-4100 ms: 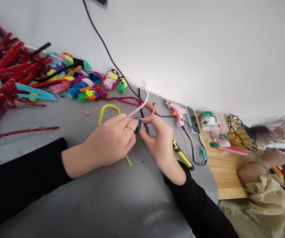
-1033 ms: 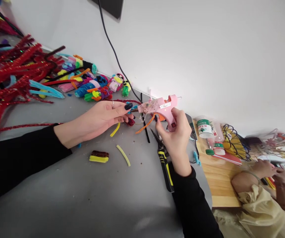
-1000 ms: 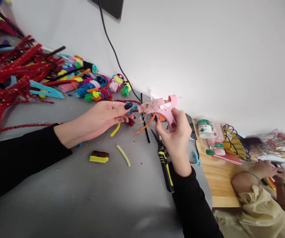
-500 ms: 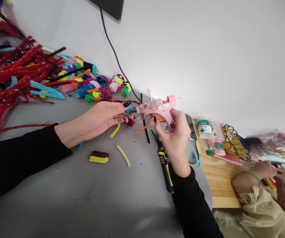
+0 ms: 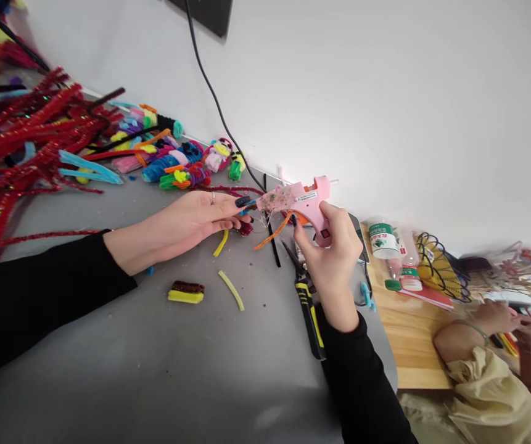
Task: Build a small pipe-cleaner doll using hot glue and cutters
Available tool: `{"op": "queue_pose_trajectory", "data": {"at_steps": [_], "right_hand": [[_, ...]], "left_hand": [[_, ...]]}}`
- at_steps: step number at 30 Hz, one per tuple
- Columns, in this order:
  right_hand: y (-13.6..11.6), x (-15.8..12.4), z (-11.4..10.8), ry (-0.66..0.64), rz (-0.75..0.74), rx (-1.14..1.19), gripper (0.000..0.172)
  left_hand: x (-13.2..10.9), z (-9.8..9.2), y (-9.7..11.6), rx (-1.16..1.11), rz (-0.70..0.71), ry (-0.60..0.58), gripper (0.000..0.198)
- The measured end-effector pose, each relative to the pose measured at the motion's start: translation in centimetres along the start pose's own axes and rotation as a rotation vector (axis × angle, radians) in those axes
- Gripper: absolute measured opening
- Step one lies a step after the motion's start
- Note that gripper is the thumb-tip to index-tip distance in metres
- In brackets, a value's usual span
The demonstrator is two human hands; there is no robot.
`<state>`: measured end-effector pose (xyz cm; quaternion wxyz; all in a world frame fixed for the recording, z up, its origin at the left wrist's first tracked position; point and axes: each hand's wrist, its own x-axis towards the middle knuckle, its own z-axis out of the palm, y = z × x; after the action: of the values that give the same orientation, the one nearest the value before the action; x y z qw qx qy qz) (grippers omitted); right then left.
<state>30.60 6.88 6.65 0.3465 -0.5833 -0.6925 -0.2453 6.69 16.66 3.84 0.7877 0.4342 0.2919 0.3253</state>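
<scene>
My right hand (image 5: 337,253) grips a pink hot glue gun (image 5: 314,200) by its handle, with the nozzle pointing left. The fingers of my left hand (image 5: 200,216) pinch a small blue pipe cleaner piece (image 5: 255,202), mostly hidden behind the thumb, right at the nozzle. Whether the nozzle touches it I cannot tell. An orange pipe cleaner (image 5: 269,237) shows below the gun. Black-and-yellow pliers (image 5: 309,314) lie beside my right wrist. On the grey table lie a brown-and-yellow pipe cleaner bundle (image 5: 186,292) and a short pale yellow pipe cleaner (image 5: 231,290).
Red tinsel pipe cleaners (image 5: 24,148) are heaped at the left. Small pipe cleaner figures (image 5: 172,160) line the wall, where a black cable (image 5: 209,92) hangs. On the wooden table (image 5: 413,345) at right are plastic bottles (image 5: 385,243) and another person's hands (image 5: 496,317).
The view has shifted slightly. My left thumb now covers more of the blue pipe cleaner piece at the nozzle; both hands keep nearly the same place and grip.
</scene>
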Motion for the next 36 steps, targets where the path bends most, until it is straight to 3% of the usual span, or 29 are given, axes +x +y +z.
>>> {"op": "queue_pose_trajectory", "data": {"at_steps": [12, 36], "right_hand": [[0.46, -0.27, 0.17, -0.008, -0.009, 0.005, 0.029], [0.63, -0.13, -0.21, 0.012, -0.018, 0.0, 0.029]], "left_hand": [[-0.11, -0.22, -0.12, 0.049, 0.016, -0.044, 0.037], [-0.19, 0.08, 0.17, 0.028, 0.017, -0.038, 0.037]]}}
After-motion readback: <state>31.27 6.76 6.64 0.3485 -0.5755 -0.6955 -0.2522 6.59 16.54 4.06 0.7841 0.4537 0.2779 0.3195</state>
